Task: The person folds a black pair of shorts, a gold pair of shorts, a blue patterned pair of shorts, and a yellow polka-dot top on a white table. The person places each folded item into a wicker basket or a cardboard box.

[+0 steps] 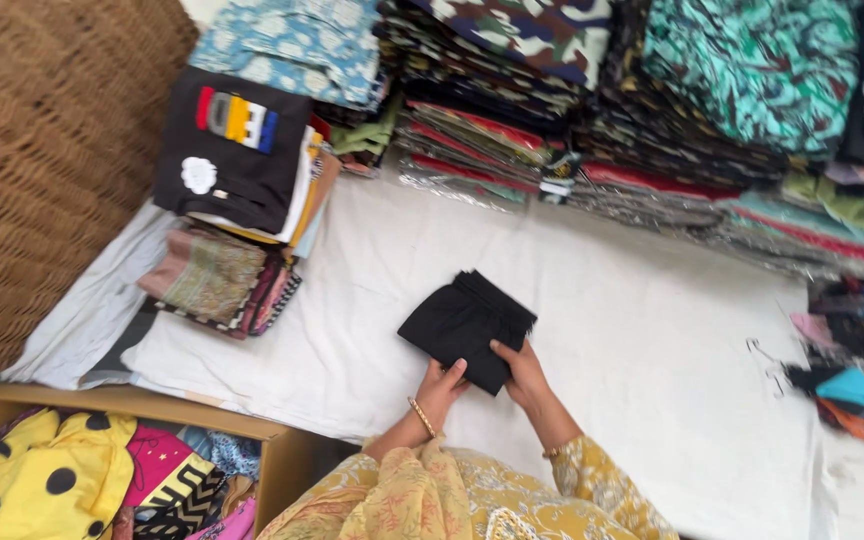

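Folded black cloth [465, 327]: soft, matte, roughly square, one edge gathered; laid on a white sheet [632, 340]. Its near edge is pinched by the left hand [441, 388] and the right hand [522, 372], fingers curled over it, thumbs seemingly beneath. Beyond the grip: stacks of patterned fabric [572, 100], some wrapped in plastic. Left of the grip: a black printed shirt [232, 150] atop a smaller pile, and a woven basket [42, 150].

Black garment [464, 325] (white sheet [632, 330])
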